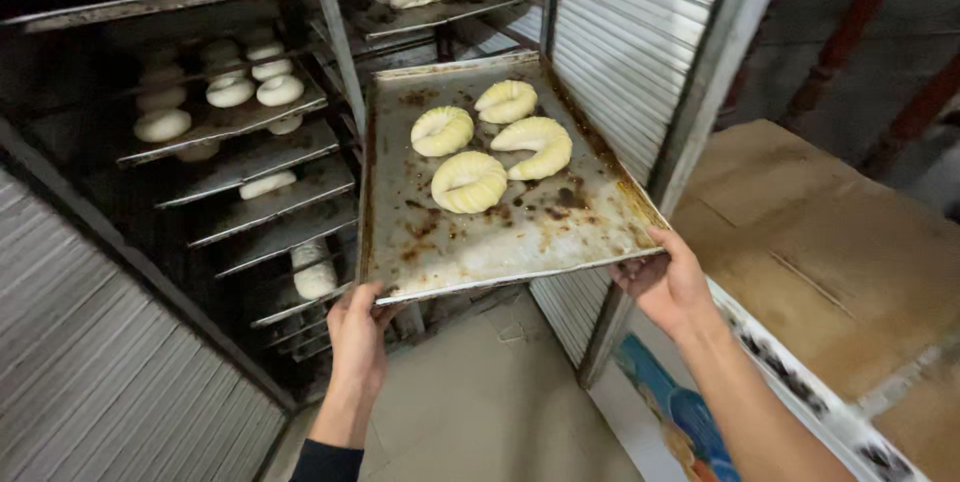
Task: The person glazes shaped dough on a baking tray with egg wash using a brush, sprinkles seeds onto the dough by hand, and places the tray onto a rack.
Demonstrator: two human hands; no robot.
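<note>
Holding a stained metal baking tray [470, 242] by its near edge, the left hand [357, 337] grips the corner at 7 o'clock and the right hand [665, 282] the corner at 4 o'clock, fingers curled under the rim. Four raw dough rings [468, 182] sit toward 12. The tray hangs tilted before the rack [335, 42]; sliding it in likely calls for levelling it with a free rail.

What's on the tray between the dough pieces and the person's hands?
Nothing but bare, stained metal: in the head view, the tray's near half lies bare between the four dough pieces and the left hand and right hand.
</note>
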